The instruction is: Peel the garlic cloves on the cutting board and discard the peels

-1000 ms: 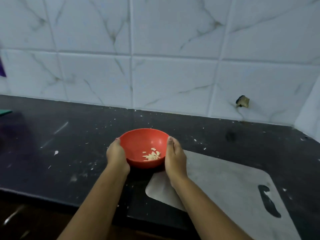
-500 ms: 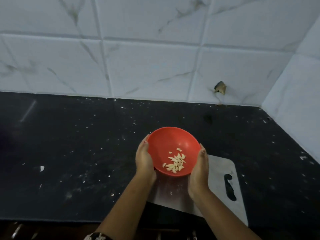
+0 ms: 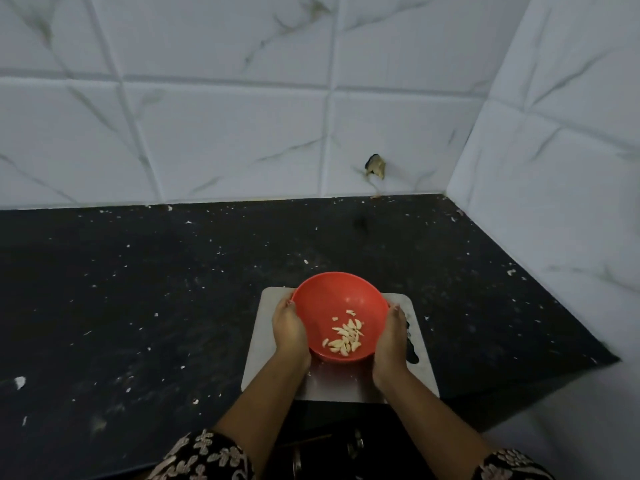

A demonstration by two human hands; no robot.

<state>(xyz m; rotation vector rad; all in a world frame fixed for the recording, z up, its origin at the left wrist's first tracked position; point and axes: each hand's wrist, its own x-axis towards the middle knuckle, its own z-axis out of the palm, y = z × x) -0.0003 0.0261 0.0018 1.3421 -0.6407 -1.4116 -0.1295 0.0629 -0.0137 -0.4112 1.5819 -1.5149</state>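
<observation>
The cutting board (image 3: pixel 258 348), at the counter's (image 3: pixel 138 306) front edge, is being largely hidden by the red bowl (image 3: pixel 341 299); the fingertips are being hidden beneath it. The bowl is being clasped at its sides by the left hand (image 3: pixel 290 332) and right hand (image 3: pixel 389 344), fingers curled round it. Pale garlic cloves (image 3: pixel 346 336) are being held inside, against its near wall.

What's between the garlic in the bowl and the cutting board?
Nothing visible. The left hand and right hand hold the red bowl by its sides over the cutting board; the garlic cloves lie inside it.
</observation>
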